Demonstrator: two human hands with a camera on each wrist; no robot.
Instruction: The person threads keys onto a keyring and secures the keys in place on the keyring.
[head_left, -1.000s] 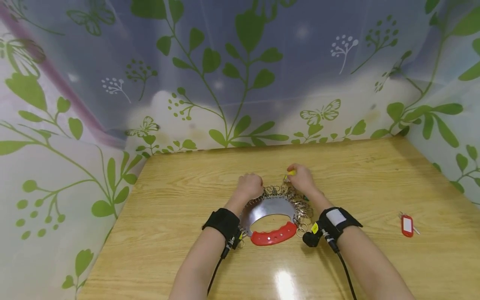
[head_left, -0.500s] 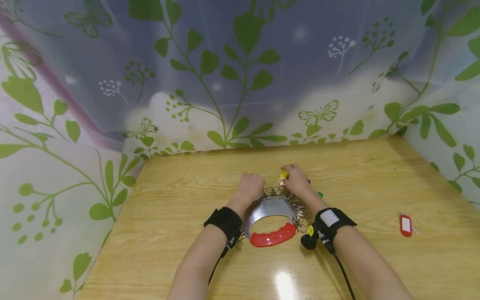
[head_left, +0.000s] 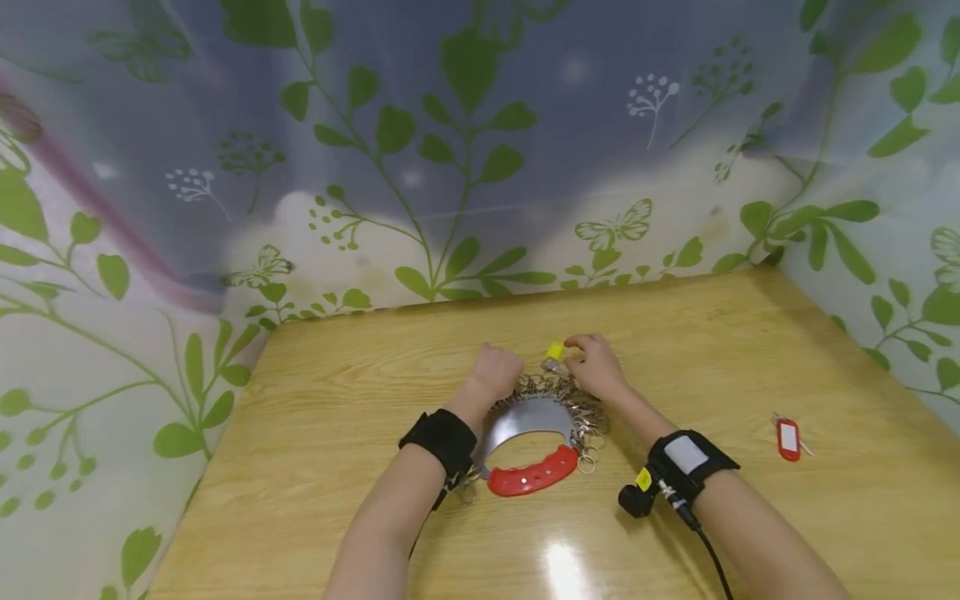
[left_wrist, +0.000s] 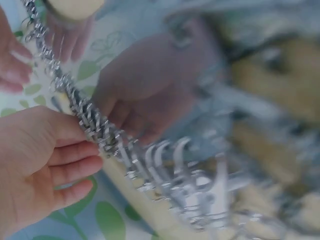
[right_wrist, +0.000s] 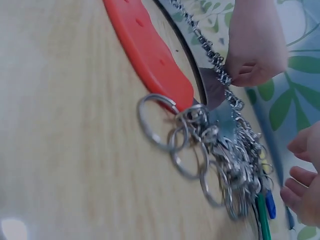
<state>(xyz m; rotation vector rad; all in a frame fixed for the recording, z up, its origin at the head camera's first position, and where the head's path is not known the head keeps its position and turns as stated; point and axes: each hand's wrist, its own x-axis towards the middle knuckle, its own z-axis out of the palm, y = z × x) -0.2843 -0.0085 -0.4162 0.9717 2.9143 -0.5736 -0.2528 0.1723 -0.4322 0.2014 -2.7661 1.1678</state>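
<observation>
A curved steel key holder [head_left: 528,417] lies on the table, its red grip [head_left: 532,475] toward the near side. Metal clips and split rings [right_wrist: 232,175] crowd its outer edge. My left hand [head_left: 497,371] pinches the far edge among the clips; the left wrist view shows its fingers [left_wrist: 75,170] against the row. A yellow key tag [head_left: 554,349] with a metal clip lies just beyond the edge. Beside it my right hand [head_left: 597,367] has thumb and fingers apart, holding nothing. Green [right_wrist: 263,217] and blue [right_wrist: 270,204] tags hang near the right hand in the right wrist view.
A red key tag [head_left: 788,439] with a key lies apart on the wooden table [head_left: 337,467], to the right. A leaf-patterned cloth [head_left: 465,167] hangs behind the table and along its sides. Both wrists wear black camera straps [head_left: 442,442] with cables.
My right hand has brought the yellow key tag left and let go of it. The tag now lies beside the fingers. The left hand has kept its place on the key holder's edge.
</observation>
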